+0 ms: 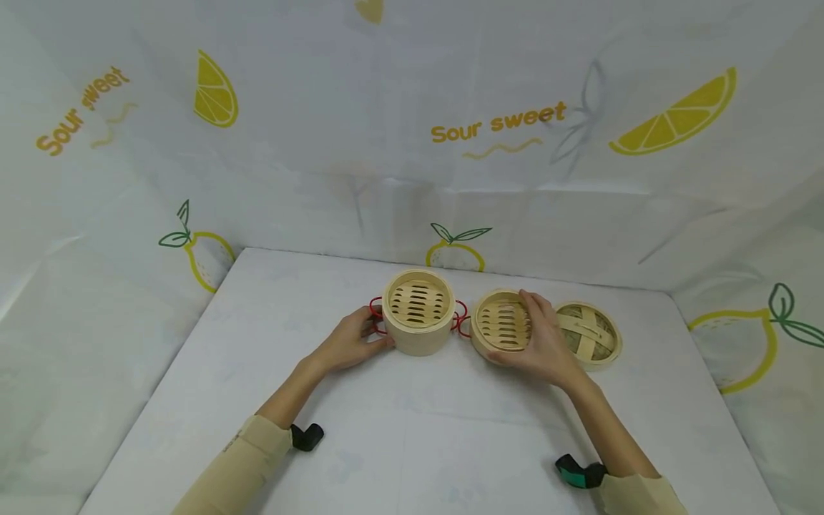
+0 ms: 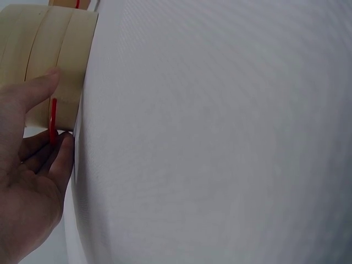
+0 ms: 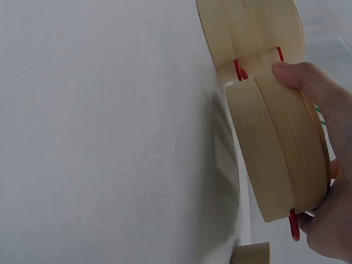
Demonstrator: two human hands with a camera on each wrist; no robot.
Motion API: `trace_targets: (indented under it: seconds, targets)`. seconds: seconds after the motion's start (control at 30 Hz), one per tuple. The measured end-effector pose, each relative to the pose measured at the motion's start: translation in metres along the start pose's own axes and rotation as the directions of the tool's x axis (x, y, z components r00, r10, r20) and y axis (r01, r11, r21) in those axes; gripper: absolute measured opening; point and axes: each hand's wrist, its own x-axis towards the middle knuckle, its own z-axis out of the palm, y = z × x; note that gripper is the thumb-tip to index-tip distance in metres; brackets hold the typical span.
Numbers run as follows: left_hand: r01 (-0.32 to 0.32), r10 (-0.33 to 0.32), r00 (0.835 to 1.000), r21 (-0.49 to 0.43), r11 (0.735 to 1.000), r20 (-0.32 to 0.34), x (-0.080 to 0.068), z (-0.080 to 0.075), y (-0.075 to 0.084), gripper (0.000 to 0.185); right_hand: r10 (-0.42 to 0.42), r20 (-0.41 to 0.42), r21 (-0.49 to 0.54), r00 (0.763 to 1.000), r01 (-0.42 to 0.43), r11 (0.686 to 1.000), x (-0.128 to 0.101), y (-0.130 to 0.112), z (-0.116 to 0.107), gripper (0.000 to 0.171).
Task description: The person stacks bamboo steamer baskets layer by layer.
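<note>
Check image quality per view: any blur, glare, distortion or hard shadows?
Head view: even soft light, no glare, wide-angle bending at the edges; the steamer stack is sharp. Left wrist view: the left hand is soft, the white table featureless. Right wrist view: the steamer tier is sharp, casting a faint shadow.

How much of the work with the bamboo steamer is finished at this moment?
Lid already lies off, at the right. The stacked steamer stands open, steadied by the left hand. The right hand grips a single tier beside it. That tier and the lid are still apart from the stack.
</note>
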Motion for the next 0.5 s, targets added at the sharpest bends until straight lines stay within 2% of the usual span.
trace_targets:
  seconds: [0.5]
  targets:
    - [-0.014,0.014,1.0,-0.033,0.999,0.005,0.001,0.0,-0.002,0.067,-0.014,-0.023,-0.024,1.0,0.014,1.0,-0.01,-0.011,-0.017,0.135]
